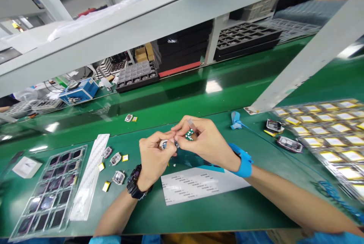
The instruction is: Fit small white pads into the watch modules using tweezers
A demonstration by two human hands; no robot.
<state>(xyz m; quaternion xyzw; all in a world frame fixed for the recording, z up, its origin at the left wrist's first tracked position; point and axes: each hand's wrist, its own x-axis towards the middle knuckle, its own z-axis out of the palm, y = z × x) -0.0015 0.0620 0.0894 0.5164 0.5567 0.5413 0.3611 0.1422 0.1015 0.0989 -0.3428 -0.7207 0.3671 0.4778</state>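
My left hand (156,155) is closed around a small silvery watch case (163,144), mostly covered by the fingers. Thumb and fingertips of my right hand (199,134) are pinched together against the same piece; anything smaller between them is hidden. Behind the right fingers shows a green patch with white spots (189,134). Below both hands lie a dark blue-green sheet (189,158) and a white printed strip (199,186). Left of my left hand, several open watch cases (118,177) lie beside small yellow-edged batteries (106,186).
A clear tray of dark screens (54,187) and another printed strip (89,179) lie left. On the right are trays of batteries (335,138), two cases (289,144) and a blue cord (273,143) from my wristband (241,160). A shelf post (301,58) stands behind.
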